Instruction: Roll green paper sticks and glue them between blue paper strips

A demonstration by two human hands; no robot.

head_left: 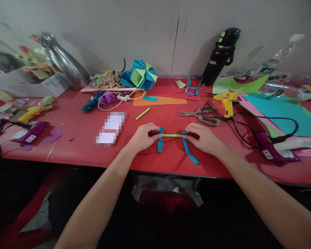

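Observation:
Between my two hands a thin green paper tube (171, 135) lies level, with folded blue paper strips at both ends. My left hand (146, 137) pinches the left end, where one blue paper strip (160, 145) hangs down. At the right end my right hand (199, 137) is closed on the joint with a longer, bent blue paper strip (188, 151). My fingertips partly hide both joints. A second green paper tube (142, 114) rests on the red table (119, 157) beyond my left hand. Scissors (199, 115) lie beyond my right hand.
A yellow glue gun (226, 103) with black cord and a purple power strip (275, 147) sit at right. A phone (111, 128) lies left. Behind are a blue-green paper ball (143, 75), a small blue paper frame (193, 87) and a black bottle (220, 57).

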